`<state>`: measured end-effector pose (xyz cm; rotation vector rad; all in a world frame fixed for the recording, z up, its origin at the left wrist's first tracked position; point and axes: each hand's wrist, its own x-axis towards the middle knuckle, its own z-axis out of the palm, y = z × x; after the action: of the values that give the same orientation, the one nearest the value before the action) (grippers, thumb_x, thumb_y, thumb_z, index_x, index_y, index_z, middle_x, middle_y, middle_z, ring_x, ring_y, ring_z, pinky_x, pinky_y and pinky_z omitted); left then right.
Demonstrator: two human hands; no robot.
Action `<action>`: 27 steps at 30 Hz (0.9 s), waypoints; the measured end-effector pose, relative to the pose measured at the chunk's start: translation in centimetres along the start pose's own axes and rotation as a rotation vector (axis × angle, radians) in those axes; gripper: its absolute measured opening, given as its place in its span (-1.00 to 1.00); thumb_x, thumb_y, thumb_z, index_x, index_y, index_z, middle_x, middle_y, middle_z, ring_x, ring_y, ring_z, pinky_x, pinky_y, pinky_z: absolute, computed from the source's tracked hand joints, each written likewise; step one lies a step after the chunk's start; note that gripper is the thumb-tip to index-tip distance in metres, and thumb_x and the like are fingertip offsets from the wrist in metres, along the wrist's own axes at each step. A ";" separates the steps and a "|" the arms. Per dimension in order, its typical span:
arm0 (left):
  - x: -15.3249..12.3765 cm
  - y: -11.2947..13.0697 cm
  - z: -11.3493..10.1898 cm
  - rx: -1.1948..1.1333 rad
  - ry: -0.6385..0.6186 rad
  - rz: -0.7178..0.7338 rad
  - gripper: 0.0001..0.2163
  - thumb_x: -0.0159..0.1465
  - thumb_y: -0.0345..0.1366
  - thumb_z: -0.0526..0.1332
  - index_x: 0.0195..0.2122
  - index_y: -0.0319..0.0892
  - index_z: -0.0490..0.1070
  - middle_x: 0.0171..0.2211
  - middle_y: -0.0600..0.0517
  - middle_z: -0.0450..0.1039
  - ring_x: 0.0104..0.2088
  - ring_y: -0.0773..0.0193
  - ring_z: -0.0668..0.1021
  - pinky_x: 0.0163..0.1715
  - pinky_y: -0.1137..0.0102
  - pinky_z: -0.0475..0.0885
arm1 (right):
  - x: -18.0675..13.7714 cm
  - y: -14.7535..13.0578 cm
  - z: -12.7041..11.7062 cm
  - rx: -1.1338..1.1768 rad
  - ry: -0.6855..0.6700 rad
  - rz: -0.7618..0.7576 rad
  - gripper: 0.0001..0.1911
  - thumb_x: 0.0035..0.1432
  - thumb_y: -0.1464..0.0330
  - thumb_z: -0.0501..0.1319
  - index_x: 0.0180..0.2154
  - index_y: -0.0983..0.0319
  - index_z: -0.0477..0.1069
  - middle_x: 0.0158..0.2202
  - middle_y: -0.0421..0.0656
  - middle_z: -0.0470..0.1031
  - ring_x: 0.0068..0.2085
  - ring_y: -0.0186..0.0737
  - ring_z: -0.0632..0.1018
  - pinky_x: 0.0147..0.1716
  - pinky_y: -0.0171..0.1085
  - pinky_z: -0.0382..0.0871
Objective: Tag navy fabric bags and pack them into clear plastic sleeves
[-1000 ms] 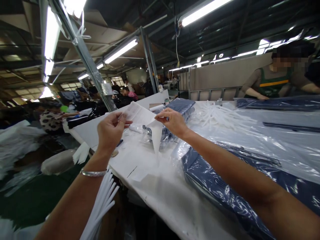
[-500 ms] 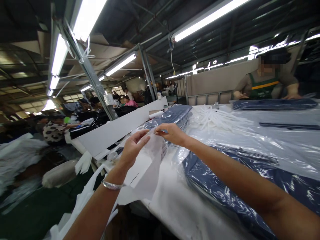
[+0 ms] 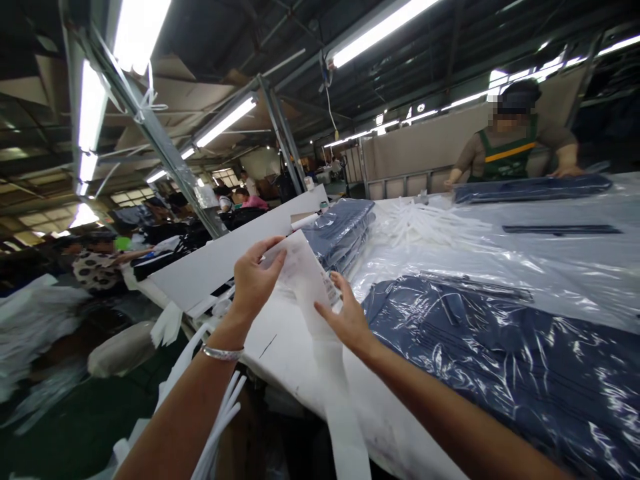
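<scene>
your left hand (image 3: 257, 277) pinches the white strip (image 3: 306, 290) by its top, over the table (image 3: 283, 353) — your right hand (image 3: 350, 317), thumb and fingers parted, is at its printed edge. navy packs (image 3: 345, 223) are already bagged — the strip seems not yet fixed anywhere.

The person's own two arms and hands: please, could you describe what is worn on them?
The left hand and right hand wear no gloves. No sleeve shows on the left arm or right arm. A silver-coloured, rounded bracelet circles the left wrist.
</scene>
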<state>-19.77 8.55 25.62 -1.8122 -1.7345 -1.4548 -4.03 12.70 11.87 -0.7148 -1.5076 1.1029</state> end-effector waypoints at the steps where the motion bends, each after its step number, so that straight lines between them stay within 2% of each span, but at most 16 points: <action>1: -0.1 0.3 0.0 0.020 0.015 0.019 -0.71 0.24 -0.21 0.26 -0.03 -0.13 0.54 -0.07 -0.01 0.59 -0.07 0.16 0.58 0.03 0.29 0.42 | -1.4 0.9 0.3 0.056 -0.004 0.088 -0.23 0.01 0.28 0.37 0.25 0.09 0.20 0.24 -0.07 0.33 0.23 0.00 0.35 0.24 -0.02 0.18; 4: -0.6 0.8 0.3 0.061 0.016 0.069 -0.73 0.26 -0.23 0.23 -0.04 -0.13 0.53 -0.10 -0.01 0.59 -0.07 0.18 0.58 0.03 0.30 0.42 | -4.5 3.6 0.8 0.262 -0.100 0.397 -0.51 0.00 0.30 0.36 0.02 0.14 0.45 -0.07 -0.11 0.56 -0.04 0.01 0.55 0.01 -0.05 0.41; 6: -1.2 1.1 0.5 0.093 0.024 0.106 -0.75 0.27 -0.24 0.23 -0.05 -0.12 0.53 -0.12 -0.01 0.59 -0.06 0.18 0.58 0.03 0.31 0.43 | -5.4 5.3 0.9 0.445 -0.143 0.612 -0.73 0.00 0.34 0.35 -0.18 0.21 0.52 -0.30 -0.14 0.59 -0.27 -0.09 0.59 -0.22 -0.14 0.49; 8: -2.2 1.3 0.5 0.101 0.028 0.153 -0.77 0.28 -0.27 0.23 -0.06 -0.11 0.53 -0.12 -0.01 0.58 -0.06 0.19 0.58 0.03 0.31 0.43 | -5.4 6.6 1.0 0.624 -0.117 0.781 -0.81 0.00 0.39 0.35 -0.27 0.25 0.51 -0.38 -0.15 0.57 -0.38 -0.18 0.57 -0.36 -0.23 0.48; 10: -3.8 1.4 0.6 0.076 -0.003 0.214 -0.79 0.28 -0.32 0.23 -0.07 -0.09 0.52 -0.12 0.00 0.58 -0.08 0.20 0.58 0.02 0.31 0.44 | -4.8 7.6 0.9 0.750 -0.065 0.879 -0.84 0.03 0.43 0.30 -0.27 0.26 0.48 -0.37 -0.14 0.58 -0.39 -0.21 0.57 -0.37 -0.26 0.49; 13: -7.4 1.0 0.9 0.020 -0.123 0.321 -0.77 0.27 -0.40 0.23 -0.07 -0.05 0.51 -0.14 0.01 0.57 -0.10 0.21 0.58 -0.03 0.31 0.48 | -3.3 8.4 0.4 0.861 -0.016 0.901 -0.85 0.06 0.50 0.18 -0.27 0.27 0.44 -0.36 -0.11 0.57 -0.32 -0.19 0.60 -0.25 -0.23 0.53; 15: -10.4 0.5 1.3 -0.015 -0.221 0.378 -0.73 0.27 -0.46 0.21 -0.06 -0.02 0.50 -0.17 0.01 0.57 -0.13 0.23 0.59 -0.09 0.33 0.52 | -2.7 8.6 -0.3 0.928 0.004 0.904 -0.85 0.08 0.46 0.14 -0.27 0.27 0.43 -0.37 -0.08 0.57 -0.28 -0.12 0.61 -0.21 -0.16 0.54; 17: -13.4 -0.2 1.8 -0.040 -0.301 0.434 -0.70 0.27 -0.50 0.19 -0.06 0.01 0.51 -0.21 0.02 0.58 -0.16 0.25 0.60 -0.10 0.32 0.55 | -2.5 8.7 -1.1 0.980 0.025 0.904 -0.82 0.17 0.33 0.09 -0.23 0.26 0.41 -0.34 -0.04 0.56 -0.21 -0.04 0.62 -0.18 -0.06 0.54; 19: -16.2 -0.9 2.3 -0.055 -0.369 0.491 -0.69 0.27 -0.51 0.18 -0.07 0.02 0.51 -0.25 0.04 0.59 -0.20 0.27 0.61 -0.05 0.28 0.55 | -2.9 8.8 -1.7 1.030 0.022 0.910 -0.67 0.26 0.15 0.03 -0.20 0.25 0.39 -0.30 0.00 0.56 -0.16 0.03 0.62 -0.17 0.02 0.53; 21: -18.6 -1.6 2.7 -0.062 -0.434 0.539 -0.70 0.28 -0.50 0.18 -0.07 0.03 0.51 -0.27 0.05 0.60 -0.23 0.27 0.61 0.00 0.24 0.53 | -3.5 9.0 -1.7 1.067 -0.041 0.911 -0.58 0.28 0.04 0.03 -0.18 0.26 0.38 -0.27 0.02 0.57 -0.12 0.06 0.61 -0.15 0.07 0.53; 23: -20.7 -2.2 3.1 -0.066 -0.495 0.568 -0.72 0.29 -0.48 0.19 -0.06 0.00 0.51 -0.27 0.05 0.61 -0.23 0.27 0.62 0.04 0.22 0.52 | -4.1 9.3 -1.2 1.056 -0.107 0.902 -0.68 0.24 0.13 0.17 -0.17 0.27 0.38 -0.27 0.00 0.59 -0.13 0.04 0.62 -0.13 0.06 0.52; 25: -22.5 -3.0 3.4 -0.061 -0.549 0.572 -0.72 0.30 -0.49 0.17 -0.05 -0.02 0.50 -0.25 0.05 0.61 -0.20 0.28 0.62 0.08 0.21 0.49 | -4.4 10.1 -0.5 1.011 -0.112 0.895 -0.80 0.16 0.37 0.27 -0.17 0.27 0.37 -0.30 -0.04 0.60 -0.16 -0.01 0.64 -0.11 0.03 0.53; 27: -24.3 -4.0 3.5 -0.043 -0.604 0.547 -0.68 0.31 -0.52 0.13 -0.02 -0.02 0.49 -0.22 0.05 0.61 -0.17 0.29 0.62 0.13 0.20 0.46 | -4.5 11.1 0.3 0.979 -0.068 0.888 -0.75 0.08 0.54 0.27 -0.16 0.27 0.38 -0.32 -0.08 0.61 -0.19 -0.04 0.64 -0.11 0.00 0.54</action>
<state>-16.64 -2.77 3.75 -2.6592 -1.2293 -0.7749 -4.60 12.94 -0.08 -0.6178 -0.4721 2.2947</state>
